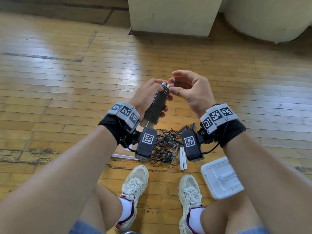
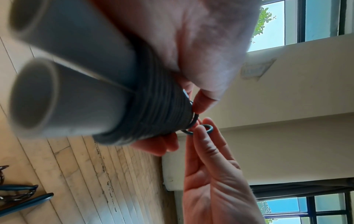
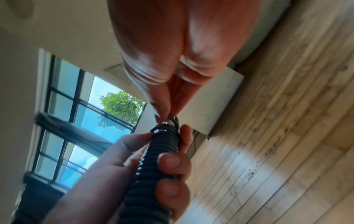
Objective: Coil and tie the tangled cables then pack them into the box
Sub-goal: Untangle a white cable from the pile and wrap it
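A dark cable coil (image 1: 156, 105) is wound tightly round two white tubes (image 1: 146, 123) held side by side. My left hand (image 1: 146, 95) grips this bundle upright in front of me, fingers wrapped round the windings (image 3: 161, 151). At the bundle's top, my right hand (image 1: 173, 85) pinches the cable's loose end (image 2: 207, 128), which forms a small loop between thumb and forefinger. The tubes' open ends (image 2: 63, 97) fill the left wrist view. A tangled heap of cables (image 1: 166, 144) lies on the wooden floor below my wrists.
A white plastic box (image 1: 221, 178) lies on the floor by my right foot. Two white sticks (image 1: 183, 157) rest beside the tangle, and a flat white edge (image 1: 121, 155) shows under my left wrist. A cream pillar (image 1: 172, 14) stands ahead.
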Tool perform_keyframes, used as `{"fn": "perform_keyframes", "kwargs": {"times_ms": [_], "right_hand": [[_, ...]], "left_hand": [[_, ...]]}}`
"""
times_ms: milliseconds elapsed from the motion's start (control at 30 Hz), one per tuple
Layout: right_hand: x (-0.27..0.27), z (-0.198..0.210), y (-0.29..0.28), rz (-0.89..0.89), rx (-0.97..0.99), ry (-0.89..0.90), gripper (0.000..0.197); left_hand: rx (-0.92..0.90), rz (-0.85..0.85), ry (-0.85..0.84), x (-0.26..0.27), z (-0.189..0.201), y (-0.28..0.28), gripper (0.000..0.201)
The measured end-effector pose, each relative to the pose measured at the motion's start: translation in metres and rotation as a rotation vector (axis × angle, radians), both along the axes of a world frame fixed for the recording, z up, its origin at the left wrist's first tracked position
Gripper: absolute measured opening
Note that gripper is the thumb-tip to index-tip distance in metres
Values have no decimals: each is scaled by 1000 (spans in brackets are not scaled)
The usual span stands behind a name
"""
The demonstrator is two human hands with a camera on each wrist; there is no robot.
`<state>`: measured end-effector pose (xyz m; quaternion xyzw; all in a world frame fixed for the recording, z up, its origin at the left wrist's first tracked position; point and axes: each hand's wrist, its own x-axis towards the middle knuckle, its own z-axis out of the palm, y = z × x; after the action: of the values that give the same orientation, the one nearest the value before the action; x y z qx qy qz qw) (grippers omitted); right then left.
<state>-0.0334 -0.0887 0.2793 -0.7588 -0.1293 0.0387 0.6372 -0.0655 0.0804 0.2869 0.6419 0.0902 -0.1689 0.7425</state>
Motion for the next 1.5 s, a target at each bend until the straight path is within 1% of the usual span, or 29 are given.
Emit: {"fn": "perform_keyframes", "kwargs": {"times_ms": [67, 167, 233, 333, 500, 567, 667, 733, 833, 933, 1033, 1133, 1200, 1267, 1367, 1500], "right_hand": [[0, 0, -2, -38, -75, -69, 34], [1, -1, -4, -79, -98, -107, 31], [1, -3, -4, -61, -140, -126, 32], [-1, -4, -3, 28, -195, -175, 28], [-2, -2, 3, 106, -194, -132, 29], [-2, 0, 2, 89, -150, -80, 27], [-2, 4, 0, 38, -23, 35, 23], [-2, 5, -1, 12, 21, 44, 20], [-2, 5, -1, -4, -17, 18, 19], [-2, 4, -2, 18, -85, 4, 23], [-2, 3, -2, 47, -181, -80, 23], [-3, 3, -2, 37, -261, -145, 26], [-2, 3, -2, -22, -259, -144, 28], [-2, 4, -2, -44, -250, -140, 22], [-2, 3, -3, -8, -251, -142, 13], [1, 1, -8, 45, -234, -91, 16]], "left_hand": [[-3, -9, -14, -1, 0, 0, 27], [-6, -35, -46, -3, -1, 1, 27], [-23, -41, -55, -3, -1, 1, 28], [-51, -28, -44, -4, 0, 1, 29], [-94, -3, -20, -5, 1, 2, 28], [-86, -15, -21, -4, 0, 3, 28], [-90, -41, -22, -4, -1, 4, 29], [-88, -53, -20, -4, 0, 5, 28], [-68, -60, -16, -3, 0, 6, 27], [-50, -68, -12, -3, 0, 6, 24], [-33, -74, 5, -4, -1, 6, 20], [-25, -75, 19, -3, -3, 5, 21], [-28, -76, 21, -3, -2, 4, 23], [-25, -87, 21, -2, 0, 5, 24], [-7, -104, 15, -1, -1, 5, 27], [14, -122, 6, -1, -3, 6, 29]]}}
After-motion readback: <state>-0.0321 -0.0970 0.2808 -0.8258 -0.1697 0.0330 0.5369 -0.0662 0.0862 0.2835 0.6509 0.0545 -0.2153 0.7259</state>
